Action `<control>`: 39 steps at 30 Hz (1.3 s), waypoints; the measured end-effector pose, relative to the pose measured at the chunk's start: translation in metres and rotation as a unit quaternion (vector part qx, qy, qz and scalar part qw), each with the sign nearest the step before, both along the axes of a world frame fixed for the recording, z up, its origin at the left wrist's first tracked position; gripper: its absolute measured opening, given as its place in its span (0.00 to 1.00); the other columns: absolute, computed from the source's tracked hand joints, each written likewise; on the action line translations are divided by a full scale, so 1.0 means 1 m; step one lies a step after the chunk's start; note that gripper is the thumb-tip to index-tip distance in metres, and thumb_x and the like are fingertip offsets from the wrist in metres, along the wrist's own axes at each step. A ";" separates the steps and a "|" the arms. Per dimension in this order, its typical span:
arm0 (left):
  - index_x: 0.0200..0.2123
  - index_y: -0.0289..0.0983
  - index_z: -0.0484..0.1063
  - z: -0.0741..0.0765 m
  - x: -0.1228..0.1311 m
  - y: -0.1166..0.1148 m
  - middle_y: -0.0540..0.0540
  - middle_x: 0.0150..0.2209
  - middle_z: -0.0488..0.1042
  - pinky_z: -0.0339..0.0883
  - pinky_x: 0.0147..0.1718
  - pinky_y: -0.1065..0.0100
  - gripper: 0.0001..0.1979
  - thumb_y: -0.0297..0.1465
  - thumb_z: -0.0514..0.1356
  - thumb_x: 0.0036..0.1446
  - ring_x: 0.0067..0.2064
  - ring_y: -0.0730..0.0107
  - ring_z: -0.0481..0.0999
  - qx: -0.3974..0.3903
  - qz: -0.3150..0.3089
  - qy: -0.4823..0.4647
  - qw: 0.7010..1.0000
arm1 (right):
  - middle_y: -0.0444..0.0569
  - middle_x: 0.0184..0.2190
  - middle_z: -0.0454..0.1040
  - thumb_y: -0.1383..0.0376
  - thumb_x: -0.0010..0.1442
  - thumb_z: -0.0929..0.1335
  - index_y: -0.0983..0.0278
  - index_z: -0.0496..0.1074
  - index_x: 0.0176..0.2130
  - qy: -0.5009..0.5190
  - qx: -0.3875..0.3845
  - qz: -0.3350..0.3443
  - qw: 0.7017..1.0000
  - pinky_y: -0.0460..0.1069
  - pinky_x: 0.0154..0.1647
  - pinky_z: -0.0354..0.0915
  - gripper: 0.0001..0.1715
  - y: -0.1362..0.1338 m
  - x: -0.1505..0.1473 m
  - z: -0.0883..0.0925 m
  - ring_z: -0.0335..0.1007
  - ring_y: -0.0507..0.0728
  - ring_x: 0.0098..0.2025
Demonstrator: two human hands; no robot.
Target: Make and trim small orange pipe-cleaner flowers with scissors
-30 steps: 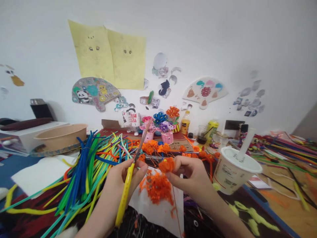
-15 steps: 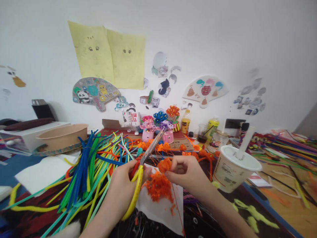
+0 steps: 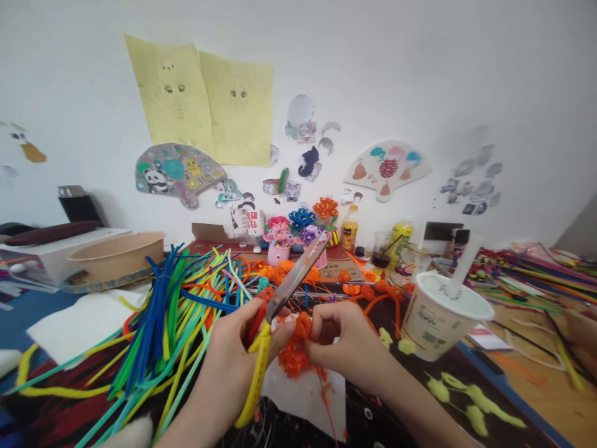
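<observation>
My left hand [image 3: 233, 348] is closed round the yellow and red handles of a pair of scissors [image 3: 261, 367], whose blades point up and to the right. Close beside it, my right hand [image 3: 342, 336] pinches a small orange fuzzy piece [image 3: 303, 325] between thumb and fingers. Below both hands, a heap of orange fluff [image 3: 295, 361] lies on a white paper sheet [image 3: 310, 404]. Loose orange bits and a thin orange strand trail down the sheet.
Pipe cleaners [image 3: 158, 330] in blue, green and yellow spread at the left. A lidded white cup [image 3: 431, 323] stands at the right, near pale yellow pieces [image 3: 476, 398]. Potted craft flowers [image 3: 303, 221] stand behind. Another person's hand [image 3: 583, 330] shows at the right edge.
The scissors have shifted slightly right, nearer the orange piece. My right hand has moved a little lower and holds the piece closer to the heap. Another person's hand has appeared at the right edge.
</observation>
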State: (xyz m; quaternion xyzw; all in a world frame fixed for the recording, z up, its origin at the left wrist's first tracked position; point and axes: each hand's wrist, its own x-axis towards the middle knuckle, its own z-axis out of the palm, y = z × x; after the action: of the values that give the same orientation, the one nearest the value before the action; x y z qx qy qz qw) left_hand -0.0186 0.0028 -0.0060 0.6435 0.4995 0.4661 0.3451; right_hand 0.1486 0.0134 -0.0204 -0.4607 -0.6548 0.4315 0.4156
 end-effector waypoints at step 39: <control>0.22 0.36 0.70 -0.019 -0.007 0.018 0.51 0.21 0.67 0.56 0.26 0.70 0.16 0.44 0.56 0.46 0.26 0.66 0.65 -0.050 0.031 0.119 0.991 | 0.36 0.12 0.57 0.68 0.40 0.67 0.63 0.60 0.17 -0.018 0.013 -0.061 0.998 0.43 0.18 0.44 0.09 0.014 0.019 0.004 0.47 0.46 0.17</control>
State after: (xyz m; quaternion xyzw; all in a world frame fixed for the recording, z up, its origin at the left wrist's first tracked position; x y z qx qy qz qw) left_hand -0.0257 0.0211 -0.0250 0.6607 0.5794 0.3711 0.3002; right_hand 0.1680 0.0273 -0.0168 -0.5021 -0.6382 0.3886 0.4354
